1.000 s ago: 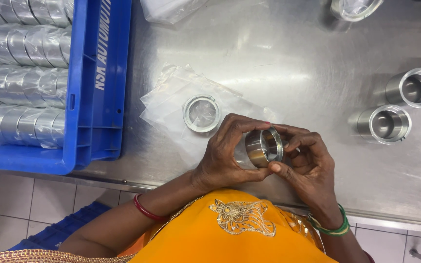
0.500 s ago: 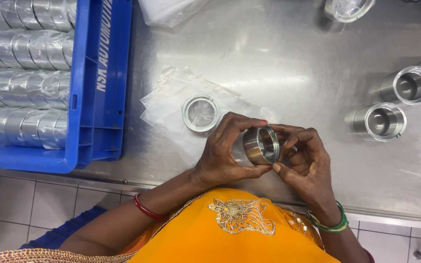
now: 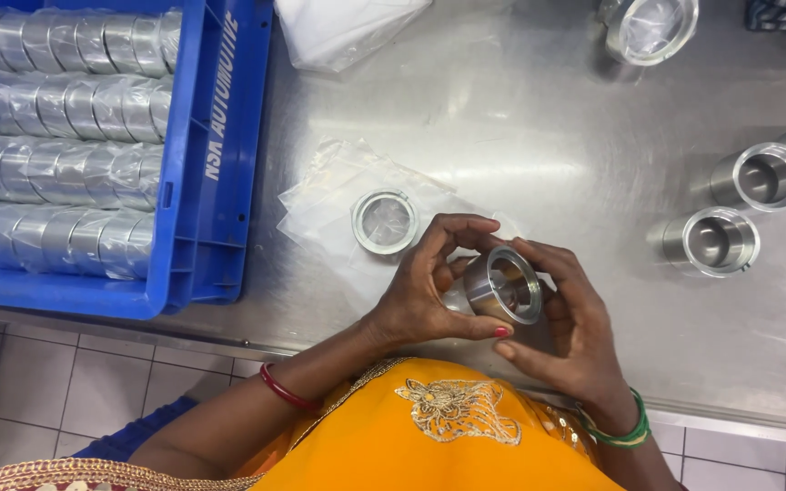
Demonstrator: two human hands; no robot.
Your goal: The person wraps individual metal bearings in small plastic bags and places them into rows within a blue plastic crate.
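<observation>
Both of my hands hold one short metal sleeve (image 3: 500, 285) just above the near edge of the steel table (image 3: 539, 118). My left hand (image 3: 429, 286) wraps its side and bottom, thumb under the rim. My right hand (image 3: 566, 327) cups it from the right, fingers on the rim. The sleeve's open end faces up toward me. A flat metal ring (image 3: 384, 221) lies on a stack of clear plastic bags (image 3: 329, 195) just left of my left hand.
A blue crate (image 3: 216, 173) at the left holds rows of plastic-wrapped metal sleeves (image 3: 56, 173). Three bare metal sleeves (image 3: 711, 241) stand at the right. A wrapped ring (image 3: 652, 27) and a white bag (image 3: 343, 27) lie at the far edge.
The sleeve has tilted slightly in my hands, and my fingers have shifted around its rim. The view has drifted a little; nothing on the table moved.
</observation>
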